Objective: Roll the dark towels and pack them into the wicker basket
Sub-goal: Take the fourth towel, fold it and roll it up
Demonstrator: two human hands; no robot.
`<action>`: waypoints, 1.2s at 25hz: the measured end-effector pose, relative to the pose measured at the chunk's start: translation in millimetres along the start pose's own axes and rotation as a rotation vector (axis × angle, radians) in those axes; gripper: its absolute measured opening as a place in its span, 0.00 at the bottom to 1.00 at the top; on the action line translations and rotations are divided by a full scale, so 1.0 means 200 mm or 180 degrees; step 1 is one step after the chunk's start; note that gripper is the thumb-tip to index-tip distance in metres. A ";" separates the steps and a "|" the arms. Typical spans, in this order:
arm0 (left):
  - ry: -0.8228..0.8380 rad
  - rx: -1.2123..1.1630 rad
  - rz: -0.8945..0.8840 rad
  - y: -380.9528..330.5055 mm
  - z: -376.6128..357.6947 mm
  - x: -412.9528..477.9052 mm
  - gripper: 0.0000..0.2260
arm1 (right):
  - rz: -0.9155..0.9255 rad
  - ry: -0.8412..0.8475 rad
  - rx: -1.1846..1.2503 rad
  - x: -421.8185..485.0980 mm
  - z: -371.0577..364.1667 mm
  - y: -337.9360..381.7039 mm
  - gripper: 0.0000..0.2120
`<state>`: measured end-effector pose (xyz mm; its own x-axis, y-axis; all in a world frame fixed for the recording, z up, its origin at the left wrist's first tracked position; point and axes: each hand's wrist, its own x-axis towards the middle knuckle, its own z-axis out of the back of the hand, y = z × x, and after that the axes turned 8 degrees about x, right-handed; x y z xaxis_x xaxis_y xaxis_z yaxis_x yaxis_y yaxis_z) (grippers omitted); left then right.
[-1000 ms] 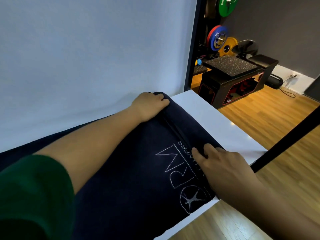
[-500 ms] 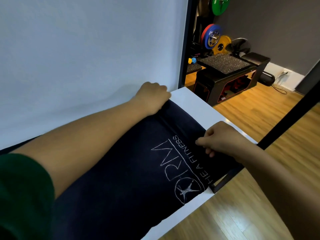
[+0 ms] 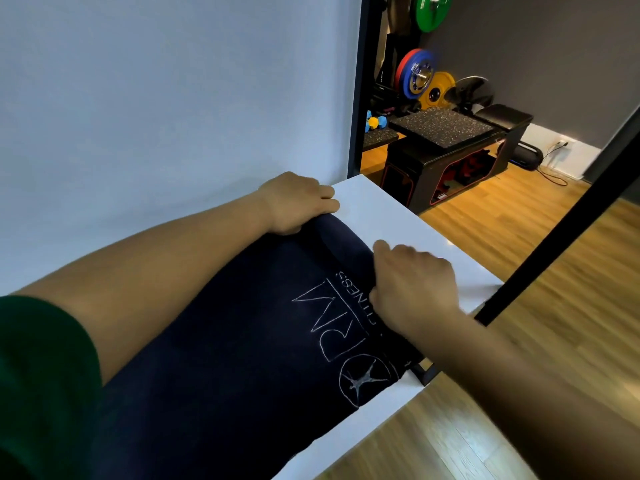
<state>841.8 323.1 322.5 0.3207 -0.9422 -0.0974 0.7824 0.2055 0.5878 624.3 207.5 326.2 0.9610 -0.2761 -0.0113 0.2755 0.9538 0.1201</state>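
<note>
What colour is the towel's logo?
White outline logo on the dark navy towel; the head view shows it.

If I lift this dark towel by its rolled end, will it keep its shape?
Probably not: the dark towel lies limp and flat on the white table, so it likely flops. Only a short roll sits under the left hand and right hand; let go, it may unwind. Being cloth, it shouldn't roll away.

The dark towel (image 3: pixel 225 358) carries white stitched letters: a big "RM" next to a circle with a star-like figure inside. Beside them runs a small word ending in "NESS"; the right hand (image 3: pixel 415 289) covers its other letters.
</note>
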 end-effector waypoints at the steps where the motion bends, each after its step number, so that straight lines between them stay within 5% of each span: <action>1: -0.0151 -0.0022 0.0054 -0.02 -0.04 -0.04 0.17 | 0.0268 -0.0204 -0.0179 -0.04 -0.04 0.05 0.14; 8: -0.0238 -0.0946 0.0522 -0.10 -0.08 -0.19 0.15 | 0.1556 -0.1063 -0.0443 -0.12 -0.19 0.12 0.05; 13: -0.0215 -0.1822 0.0915 -0.12 -0.04 -0.33 0.17 | 0.1192 0.0311 0.0243 -0.10 -0.04 0.08 0.09; 16: -0.0159 -0.1609 0.1062 -0.16 -0.01 -0.26 0.18 | 0.0475 0.0939 0.1445 0.07 0.05 0.01 0.08; 20: 0.0296 -0.1201 0.0908 -0.09 0.00 -0.23 0.13 | -0.0115 0.1290 0.1593 0.13 -0.02 -0.03 0.24; 22: 0.0131 -0.0316 0.0642 -0.08 0.02 -0.22 0.11 | -0.0318 0.1379 0.1670 0.12 -0.03 -0.04 0.29; 25: -0.0094 0.0211 -0.0048 -0.08 0.09 -0.17 0.13 | -0.0315 0.1346 0.1406 0.12 -0.01 0.00 0.27; 30: 0.0417 0.0437 -0.0211 -0.11 0.15 -0.16 0.13 | 0.0038 0.0788 0.0797 0.03 -0.02 0.16 0.23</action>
<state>799.0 340.9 336.6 0.3447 -0.9081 -0.2378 0.7269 0.0978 0.6798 639.2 237.1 325.7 0.9489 -0.1989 -0.2450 0.2797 0.8896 0.3611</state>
